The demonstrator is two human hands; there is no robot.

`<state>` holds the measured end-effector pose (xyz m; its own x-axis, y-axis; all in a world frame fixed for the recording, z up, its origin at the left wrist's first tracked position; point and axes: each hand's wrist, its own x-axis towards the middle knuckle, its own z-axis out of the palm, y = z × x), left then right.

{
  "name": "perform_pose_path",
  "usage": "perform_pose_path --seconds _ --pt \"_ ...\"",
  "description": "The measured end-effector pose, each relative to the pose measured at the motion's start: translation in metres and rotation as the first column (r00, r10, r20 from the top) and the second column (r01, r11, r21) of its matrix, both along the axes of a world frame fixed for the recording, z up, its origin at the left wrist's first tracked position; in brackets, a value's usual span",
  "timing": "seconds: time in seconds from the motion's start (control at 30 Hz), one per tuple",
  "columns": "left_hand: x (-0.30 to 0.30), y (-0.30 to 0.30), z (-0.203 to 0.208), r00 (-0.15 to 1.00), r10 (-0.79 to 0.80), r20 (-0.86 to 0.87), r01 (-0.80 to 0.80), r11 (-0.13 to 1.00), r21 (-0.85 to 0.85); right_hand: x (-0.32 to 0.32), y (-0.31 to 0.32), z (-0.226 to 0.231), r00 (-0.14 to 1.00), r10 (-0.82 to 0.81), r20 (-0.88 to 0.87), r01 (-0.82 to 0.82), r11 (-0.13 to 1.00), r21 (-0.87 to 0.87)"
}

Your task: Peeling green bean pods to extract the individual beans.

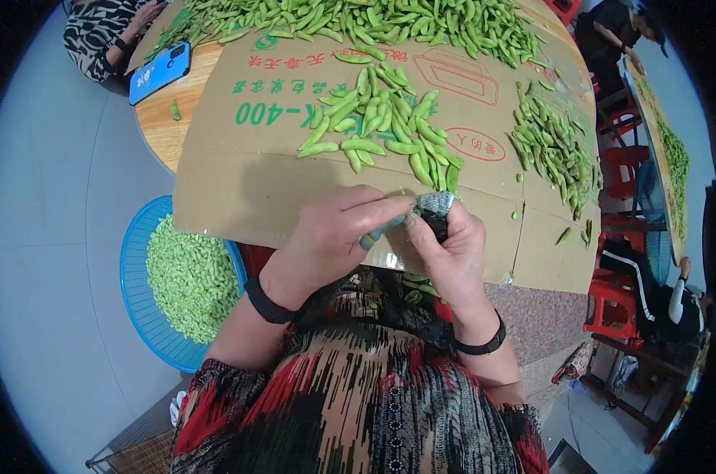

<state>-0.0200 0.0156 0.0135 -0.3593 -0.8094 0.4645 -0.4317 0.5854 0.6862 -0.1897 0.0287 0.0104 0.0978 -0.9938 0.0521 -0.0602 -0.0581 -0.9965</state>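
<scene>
My left hand is closed, its fingertips pinched together and meeting the fingers of my right hand. A greyish wrap covers a digit of the left hand. My right hand is curled, with a grey patterned and black covering around its finger area. What is pinched where the hands meet is too small to make out. Just beyond them, a loose group of green soybean pods lies on the flattened cardboard. Both wrists wear black bands.
A large pod heap covers the far side; darker pods lie at right. A blue phone rests on the wooden table edge. Lower left, a blue basket holds shelled beans. Other people and red stools are around.
</scene>
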Motion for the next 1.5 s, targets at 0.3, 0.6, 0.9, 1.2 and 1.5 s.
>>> perform_pose_path --seconds 0.3,0.6,0.9,1.2,1.5 --pt "0.000 -0.001 -0.009 0.962 -0.112 -0.249 0.141 0.985 0.101 -0.007 0.003 0.011 0.978 0.137 0.160 -0.161 0.975 0.153" --pt "0.007 -0.006 -0.021 0.771 0.366 -0.521 0.045 0.785 0.618 -0.004 0.007 0.024 0.637 0.652 -0.412 -0.736 0.673 -0.071" --pt "0.020 -0.009 -0.005 0.472 0.327 -0.819 0.609 0.551 0.571 -0.043 -0.019 0.016 0.507 -0.253 -0.824 0.051 0.963 -0.264" --pt "-0.013 -0.001 -0.006 0.786 0.183 -0.591 0.302 0.720 0.624 -0.065 -0.019 0.015 0.842 0.067 -0.535 -0.073 0.997 0.010" --pt "-0.025 0.000 -0.005 0.886 0.114 -0.450 0.186 0.800 0.570 -0.071 -0.063 0.014 0.512 -0.143 -0.847 -0.075 0.975 -0.210"
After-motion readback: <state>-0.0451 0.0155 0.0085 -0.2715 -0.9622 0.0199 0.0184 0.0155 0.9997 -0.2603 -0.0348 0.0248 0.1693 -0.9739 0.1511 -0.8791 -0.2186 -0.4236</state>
